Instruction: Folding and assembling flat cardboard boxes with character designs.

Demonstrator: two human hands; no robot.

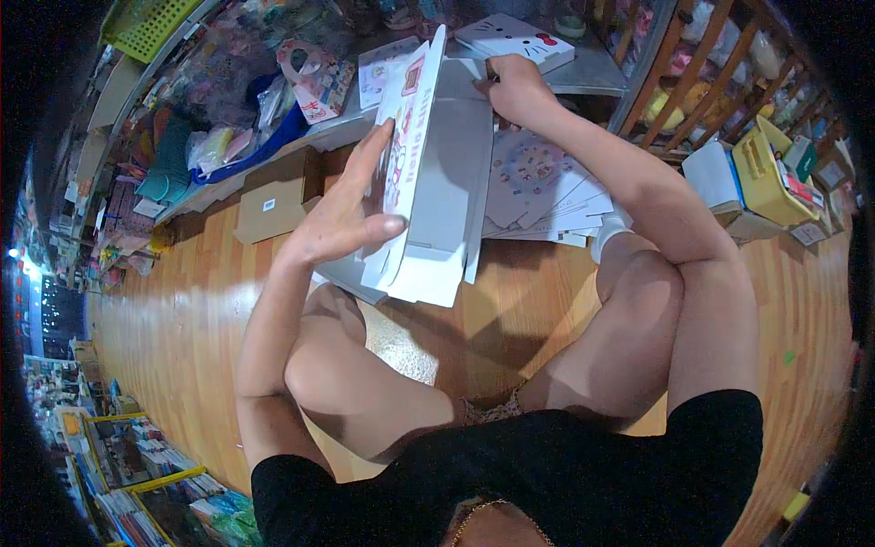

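A white cardboard box (pixel 447 173) stands partly folded in front of me, its plain grey-white inside facing right and its printed cartoon side facing left. Against that printed side lie the fingers of my left hand (pixel 342 210), while the thumb presses near the panel's edge, so the hand holds the box. At the far right corner, my right hand (pixel 519 91) has its fingers curled in a pinch on the box's edge; the fingertips are partly hidden. Flat printed card sheets (pixel 538 187) lie fanned in a stack just right of the box, under my right forearm.
A finished-looking white box with a cat face (pixel 524 41) rests on the grey shelf behind. A pink printed carton (pixel 314 87) and a blue basket (pixel 264 155) stand left, above a brown carton (pixel 278 196). A slatted wooden rack (pixel 679 77) and yellow basket (pixel 761 169) are right.
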